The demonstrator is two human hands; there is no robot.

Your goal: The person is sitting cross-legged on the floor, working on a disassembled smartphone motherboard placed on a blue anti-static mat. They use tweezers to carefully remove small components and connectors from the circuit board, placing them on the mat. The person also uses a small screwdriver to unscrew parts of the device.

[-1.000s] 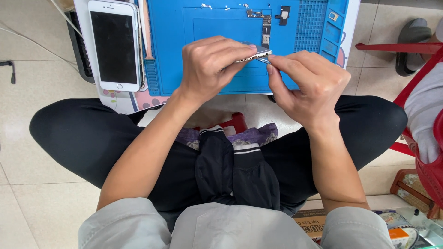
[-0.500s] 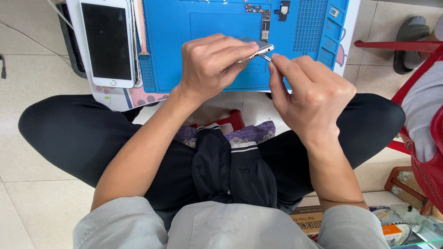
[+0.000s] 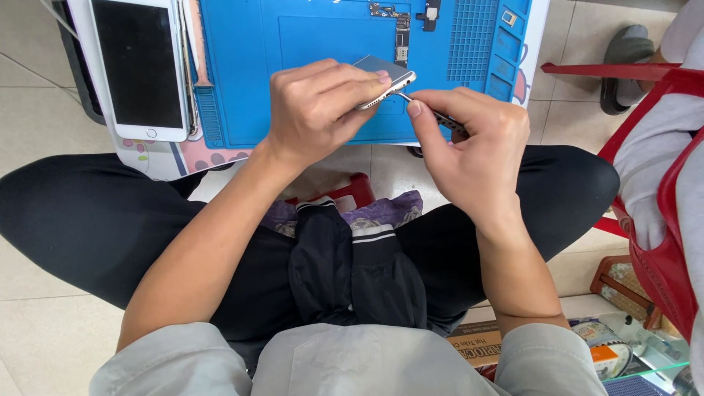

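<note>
Hands: left [image 3: 319, 110] grips phone casing [image 3: 383, 75]; right [image 3: 469, 150] pinches, seemingly, tweezers [image 3: 433, 111].

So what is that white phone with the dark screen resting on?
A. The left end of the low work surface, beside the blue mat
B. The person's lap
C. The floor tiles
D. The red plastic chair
A: the white phone lies flat at the left end of the work surface, just beside the blue mat, untouched by either hand.

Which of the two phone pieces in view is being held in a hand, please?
The silver phone housing, gripped in the left hand above the blue mat. The white-fronted phone lies flat at the mat's left edge, untouched.
</note>
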